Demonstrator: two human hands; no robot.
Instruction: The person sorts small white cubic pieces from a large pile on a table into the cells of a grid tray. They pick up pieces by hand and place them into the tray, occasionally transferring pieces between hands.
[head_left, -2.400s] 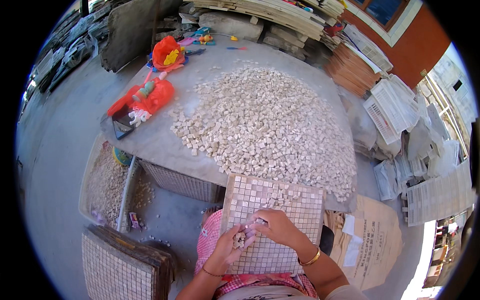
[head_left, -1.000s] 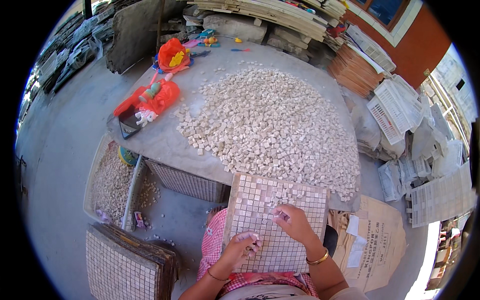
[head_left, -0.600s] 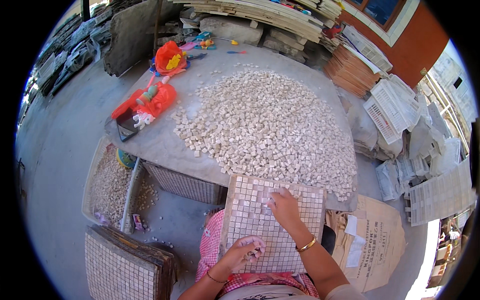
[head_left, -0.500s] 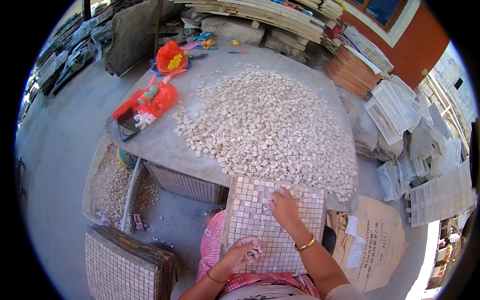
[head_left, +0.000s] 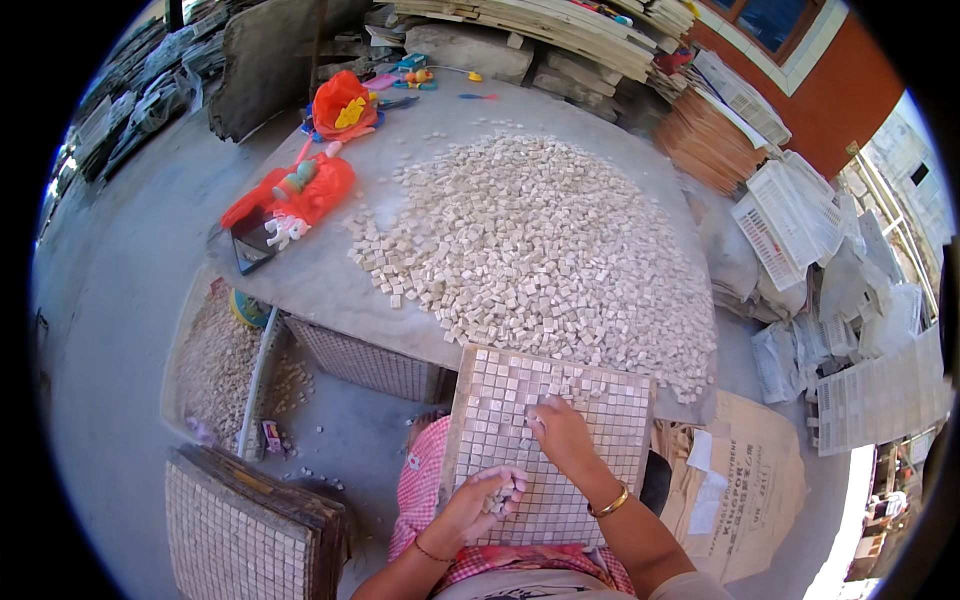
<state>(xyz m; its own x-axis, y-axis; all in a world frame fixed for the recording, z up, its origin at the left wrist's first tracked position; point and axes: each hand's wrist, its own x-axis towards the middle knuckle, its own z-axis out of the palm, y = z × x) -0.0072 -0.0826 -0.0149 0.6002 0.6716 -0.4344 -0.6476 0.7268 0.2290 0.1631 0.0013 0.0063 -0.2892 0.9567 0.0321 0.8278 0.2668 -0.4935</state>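
Mosaic tray lay mostly tiled, upper gaps unfilled; left hand cupped loose cubes, right hand pinched seemingly one tile.

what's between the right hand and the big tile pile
Between right hand and pile, the head view shows the far end of the board, bearing loose tiles.

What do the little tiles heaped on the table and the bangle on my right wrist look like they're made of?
Heaped tiles: probably stone, possibly ceramic; matte finish, going by their dull, chalky, pale faces. Bangle: likely metal, polished, judging by its bright yellow shine; whether real gold, I can't tell.
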